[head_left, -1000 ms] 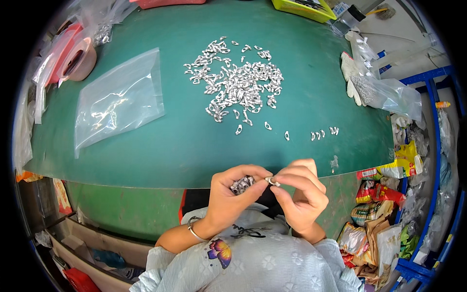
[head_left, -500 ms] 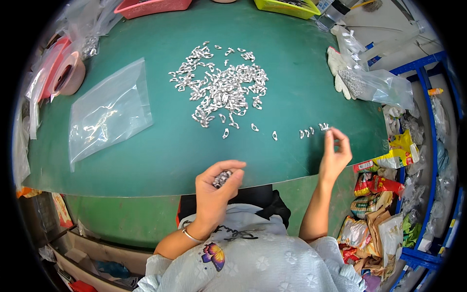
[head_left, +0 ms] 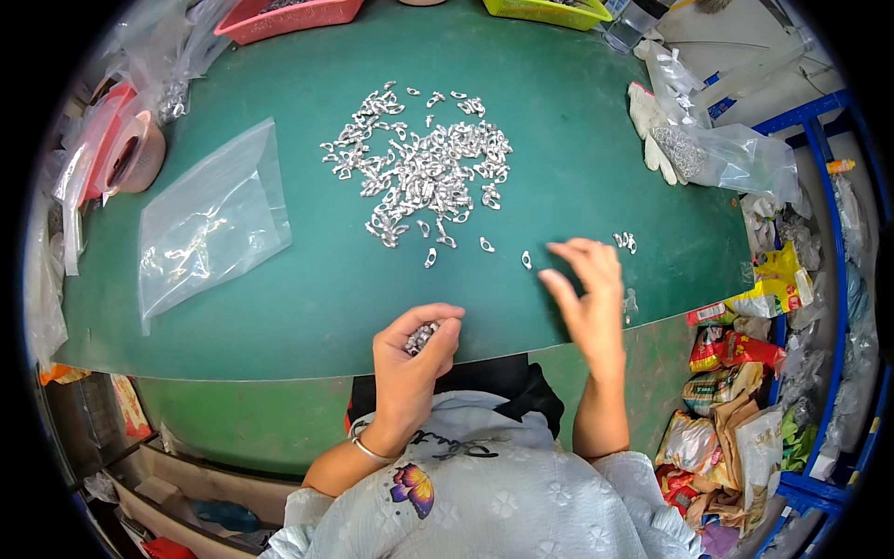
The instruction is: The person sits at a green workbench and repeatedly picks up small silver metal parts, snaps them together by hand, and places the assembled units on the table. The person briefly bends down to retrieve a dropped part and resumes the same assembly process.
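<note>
My left hand [head_left: 414,352] is curled at the near edge of the green table [head_left: 307,298], holding a small bunch of silver metal clips [head_left: 421,336]. My right hand [head_left: 589,291] hovers over the table's near right part with its fingers spread and nothing in it. A single clip [head_left: 526,260] lies just left of its fingertips, and a few clips [head_left: 626,241] lie in a short row just beyond it. A large heap of the same silver clips [head_left: 419,168] covers the middle of the table.
A clear plastic bag [head_left: 209,224] lies flat at the left. Tape rolls [head_left: 126,154] and more bags sit at the far left. Red [head_left: 289,14] and yellow [head_left: 545,11] trays stand at the back. White gloves [head_left: 652,130] and a filled bag [head_left: 736,158] lie at the right.
My right hand left my left hand, reached out to the row of clips at the right, and has now drawn back toward the middle, open. My left hand keeps its bunch.
</note>
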`<state>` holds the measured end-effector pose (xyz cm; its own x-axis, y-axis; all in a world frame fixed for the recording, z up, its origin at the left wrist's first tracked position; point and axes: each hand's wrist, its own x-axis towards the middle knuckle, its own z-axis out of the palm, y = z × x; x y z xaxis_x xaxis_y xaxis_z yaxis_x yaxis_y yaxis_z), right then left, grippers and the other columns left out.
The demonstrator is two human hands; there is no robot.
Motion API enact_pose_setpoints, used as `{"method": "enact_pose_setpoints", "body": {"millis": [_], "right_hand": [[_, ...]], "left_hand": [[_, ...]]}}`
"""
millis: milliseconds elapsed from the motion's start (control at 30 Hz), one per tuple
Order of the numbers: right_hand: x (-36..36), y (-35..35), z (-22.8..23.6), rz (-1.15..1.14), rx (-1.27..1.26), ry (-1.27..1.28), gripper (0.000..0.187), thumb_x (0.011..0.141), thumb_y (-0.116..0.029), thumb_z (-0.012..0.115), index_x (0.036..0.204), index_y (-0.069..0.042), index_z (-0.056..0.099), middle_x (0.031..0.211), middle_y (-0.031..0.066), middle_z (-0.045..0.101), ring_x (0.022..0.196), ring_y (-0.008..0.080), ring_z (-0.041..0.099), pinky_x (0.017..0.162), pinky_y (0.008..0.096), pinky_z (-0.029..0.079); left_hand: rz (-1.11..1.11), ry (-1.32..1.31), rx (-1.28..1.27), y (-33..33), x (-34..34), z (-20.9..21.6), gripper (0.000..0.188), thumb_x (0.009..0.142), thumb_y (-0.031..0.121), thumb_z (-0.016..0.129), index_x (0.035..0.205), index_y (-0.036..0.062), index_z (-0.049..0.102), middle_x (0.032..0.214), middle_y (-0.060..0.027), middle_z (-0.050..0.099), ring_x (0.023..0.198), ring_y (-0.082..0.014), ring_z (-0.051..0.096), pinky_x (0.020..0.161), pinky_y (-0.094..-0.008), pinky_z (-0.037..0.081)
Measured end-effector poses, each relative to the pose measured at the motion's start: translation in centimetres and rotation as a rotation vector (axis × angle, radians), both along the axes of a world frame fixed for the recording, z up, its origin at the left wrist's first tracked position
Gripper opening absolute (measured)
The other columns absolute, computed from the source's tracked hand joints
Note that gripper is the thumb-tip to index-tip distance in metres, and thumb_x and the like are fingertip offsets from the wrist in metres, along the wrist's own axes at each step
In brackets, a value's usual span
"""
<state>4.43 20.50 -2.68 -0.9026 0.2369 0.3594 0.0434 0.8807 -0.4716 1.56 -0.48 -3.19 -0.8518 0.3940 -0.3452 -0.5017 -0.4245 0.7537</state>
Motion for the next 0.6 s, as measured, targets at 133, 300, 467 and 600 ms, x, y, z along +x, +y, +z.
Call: {"method": "enact_pose_setpoints", "body": {"millis": [133, 300, 467, 600], "right_hand": [[-0.9, -0.9, -2.5, -0.018, 0.005, 0.013, 0.024, 0.069, -0.005, 0.069, 0.093, -0.002, 0.063, 0.086, 0.0092, 0.057, 0.083, 0.0238, 0.051, 0.074, 0.0321, 0.038], [0.3, -3.9, -0.5, 0.091, -0.909, 0.085, 0.017, 0.077, 0.008, 0.058, 0.092, 0.003, 0.062, 0.093, 0.0085, 0.060, 0.078, 0.0118, 0.050, 0.069, 0.0232, 0.040], [1.7, -6.3, 1.4, 0.341, -1.435, -0.021, 0.017, 0.082, 0.007, 0.056, 0.098, 0.006, 0.059, 0.096, 0.0105, 0.057, 0.086, 0.0148, 0.053, 0.077, 0.0261, 0.042], [2.2, -6.9, 1.4, 0.395, -1.584, -0.076, 0.017, 0.082, 0.008, 0.055, 0.099, 0.006, 0.059, 0.095, 0.0105, 0.057, 0.088, 0.0159, 0.053, 0.078, 0.0274, 0.042]], "left_hand": [[-0.029, -0.006, -0.006, -0.1, 0.1, 0.0, 0.013, 0.084, 0.003, 0.058, 0.096, -0.0029, 0.061, 0.065, 0.0040, 0.047, 0.050, 0.0000, 0.032, 0.041, -0.0171, 0.022], [-0.009, -0.030, 0.001, -0.1, 0.1, -0.1, 0.015, 0.083, 0.001, 0.059, 0.097, -0.0021, 0.061, 0.069, 0.0036, 0.050, 0.053, 0.0002, 0.035, 0.043, -0.0165, 0.025], [-0.062, 0.219, -0.037, 0.0, 0.1, 1.0, 0.020, 0.080, -0.001, 0.062, 0.100, -0.0016, 0.062, 0.072, 0.0029, 0.053, 0.059, -0.0022, 0.043, 0.051, -0.0163, 0.034], [-0.153, 0.421, -0.101, -0.3, -0.3, 1.8, 0.021, 0.077, -0.003, 0.063, 0.097, 0.0007, 0.065, 0.071, 0.0000, 0.055, 0.064, -0.0054, 0.047, 0.058, -0.0189, 0.038]]}}
